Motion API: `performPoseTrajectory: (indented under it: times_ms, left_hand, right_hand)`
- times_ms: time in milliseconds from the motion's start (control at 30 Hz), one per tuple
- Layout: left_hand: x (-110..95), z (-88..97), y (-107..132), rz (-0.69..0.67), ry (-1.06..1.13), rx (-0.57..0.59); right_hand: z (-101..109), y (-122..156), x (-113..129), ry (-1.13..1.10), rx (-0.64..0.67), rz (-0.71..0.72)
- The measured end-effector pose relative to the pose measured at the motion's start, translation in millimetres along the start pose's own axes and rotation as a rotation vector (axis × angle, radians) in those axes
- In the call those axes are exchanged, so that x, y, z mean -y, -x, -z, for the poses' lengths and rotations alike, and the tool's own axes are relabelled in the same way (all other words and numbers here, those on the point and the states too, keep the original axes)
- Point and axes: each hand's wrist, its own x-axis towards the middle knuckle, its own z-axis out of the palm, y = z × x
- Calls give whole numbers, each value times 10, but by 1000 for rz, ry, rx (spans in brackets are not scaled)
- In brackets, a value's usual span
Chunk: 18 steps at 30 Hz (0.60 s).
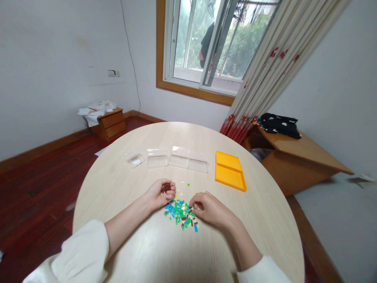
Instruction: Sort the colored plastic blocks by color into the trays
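My left hand (157,195) is cupped, palm up, around a small heap of dark brown toy bricks (166,188). Just to its right, my right hand (211,208) reaches over the right edge of a loose pile of small toy bricks (178,209). Its thumb and forefinger are pinched on a dark brown brick (190,210), partly hidden by the fingertips. Green, blue, cream, yellow and brown pieces lie mixed in the pile. A blue brick (196,228) rests at the near right edge, and a few pale and yellow pieces are scattered beyond the pile.
Several clear plastic boxes (157,160) stand with lids raised in a row across the round table (153,251). Right of them lies an opened yellow case (230,177). A wooden cabinet (294,157) with dark cloth on it stands beyond the table's right edge.
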Motion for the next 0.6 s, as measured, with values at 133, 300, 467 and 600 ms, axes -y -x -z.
performPoseTrajectory:
  times_ms: [133,300,467,600]
  left_hand:
    - [0,3,-7,-2,2,4]
    - [0,25,-23,-5,2,12]
    - [-4,31,-26,-13,-9,16]
    - [-4,21,-19,-17,-16,20]
  right_hand:
    - [6,-10,41,-5,-11,-41]
    - [22,-13,87,-9,-2,-70]
    - [18,-12,104,7,14,-71]
    - [45,2,87,2,-38,-65]
